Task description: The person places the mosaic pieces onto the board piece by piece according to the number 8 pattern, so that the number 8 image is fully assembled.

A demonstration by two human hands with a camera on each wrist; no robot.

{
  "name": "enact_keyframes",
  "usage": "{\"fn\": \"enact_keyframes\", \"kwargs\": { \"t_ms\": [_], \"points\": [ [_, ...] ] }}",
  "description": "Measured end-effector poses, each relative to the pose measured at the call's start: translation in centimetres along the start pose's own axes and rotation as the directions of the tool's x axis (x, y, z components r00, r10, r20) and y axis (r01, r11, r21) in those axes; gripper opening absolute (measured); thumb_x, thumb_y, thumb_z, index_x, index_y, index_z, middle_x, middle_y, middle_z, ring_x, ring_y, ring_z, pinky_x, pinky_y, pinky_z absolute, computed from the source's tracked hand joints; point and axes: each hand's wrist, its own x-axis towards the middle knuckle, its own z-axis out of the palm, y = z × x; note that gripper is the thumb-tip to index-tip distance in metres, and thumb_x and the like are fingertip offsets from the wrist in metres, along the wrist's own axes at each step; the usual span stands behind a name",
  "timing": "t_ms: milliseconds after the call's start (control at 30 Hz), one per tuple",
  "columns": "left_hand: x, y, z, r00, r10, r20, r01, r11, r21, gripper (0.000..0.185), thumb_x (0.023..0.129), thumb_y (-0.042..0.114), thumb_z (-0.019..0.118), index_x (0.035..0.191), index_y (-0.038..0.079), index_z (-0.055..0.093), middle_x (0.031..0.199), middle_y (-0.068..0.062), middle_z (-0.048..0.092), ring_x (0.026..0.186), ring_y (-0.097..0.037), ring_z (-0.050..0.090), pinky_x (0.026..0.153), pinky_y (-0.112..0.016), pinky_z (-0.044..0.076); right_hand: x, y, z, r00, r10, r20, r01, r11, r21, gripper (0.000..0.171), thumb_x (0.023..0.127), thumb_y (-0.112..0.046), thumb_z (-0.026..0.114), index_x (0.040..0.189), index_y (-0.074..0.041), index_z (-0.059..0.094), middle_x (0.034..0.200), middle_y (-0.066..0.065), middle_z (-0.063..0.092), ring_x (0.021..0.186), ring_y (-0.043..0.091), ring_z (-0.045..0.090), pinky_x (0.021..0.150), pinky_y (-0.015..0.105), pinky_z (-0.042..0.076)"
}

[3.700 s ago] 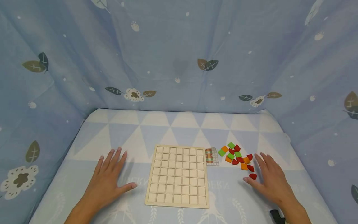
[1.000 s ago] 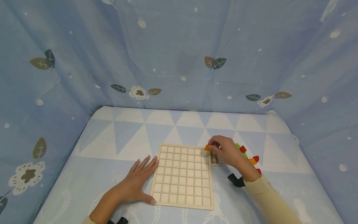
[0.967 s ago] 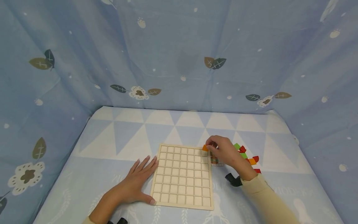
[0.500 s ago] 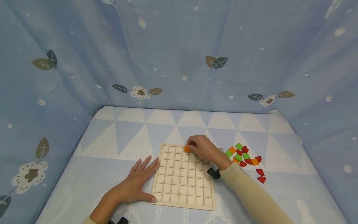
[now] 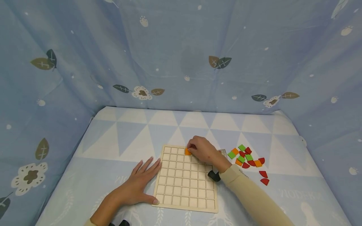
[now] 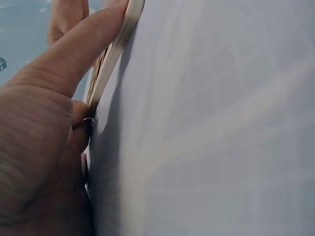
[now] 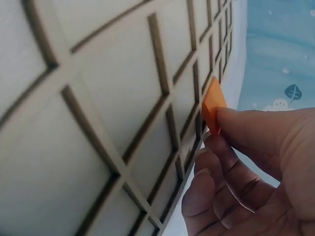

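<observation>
The pale wooden grid board [image 5: 185,182] lies flat on the table. My left hand [image 5: 135,188] rests along its left edge, fingers extended and thumb at the near corner; the left wrist view has the thumb [image 6: 74,54] against the board's edge [image 6: 115,54]. At the far row, near the middle, my right hand [image 5: 204,151] pinches an orange square tile [image 5: 187,152] between thumb and fingertips. Seen from the right wrist, that tile [image 7: 213,105] is tilted at a cell, with the other fingers curled below. Whether it sits fully in the cell I cannot tell.
Several loose red, green and orange pieces [image 5: 248,158] lie right of the board. A small pattern card [image 5: 223,152] is mostly hidden behind the right forearm. Black wrist-camera parts [image 5: 214,176] hang below the right wrist. A patterned blue curtain [image 5: 181,56] encloses the table.
My right hand went to the pieces, took an orange tile and carried it left to the board's far row. My left hand moved right onto the board's left edge.
</observation>
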Motion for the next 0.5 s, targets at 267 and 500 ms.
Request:
{"fn": "enact_keyframes", "kwargs": {
  "t_ms": [267,500],
  "points": [
    [-0.1,0.3,-0.2,1.000,-0.003,0.000,0.003,1.000,-0.011,0.129,0.074,0.074,0.080,0.169,0.013,0.017,0.175,-0.001,0.010,0.160,-0.034,-0.002,0.123,-0.060,-0.007,-0.3,-0.3,0.5,1.000,-0.003,-0.011,0.003,0.999,-0.052,0.006,0.101,-0.010,0.071,0.105,-0.010,0.076,0.094,-0.001,0.062,0.083,0.012,0.057,0.075,0.031,0.053],
    [-0.1,0.2,-0.2,1.000,0.003,-0.003,-0.003,1.000,-0.009,0.129,0.074,0.074,0.079,0.169,0.014,0.016,0.175,-0.001,0.010,0.160,-0.034,-0.003,0.123,-0.060,-0.007,-1.5,-0.1,0.2,0.998,0.019,-0.063,-0.020,1.000,-0.011,0.018,0.101,-0.010,0.070,0.117,-0.004,0.073,0.099,0.002,0.063,0.086,0.015,0.057,0.077,0.035,0.053]
  ]
}}
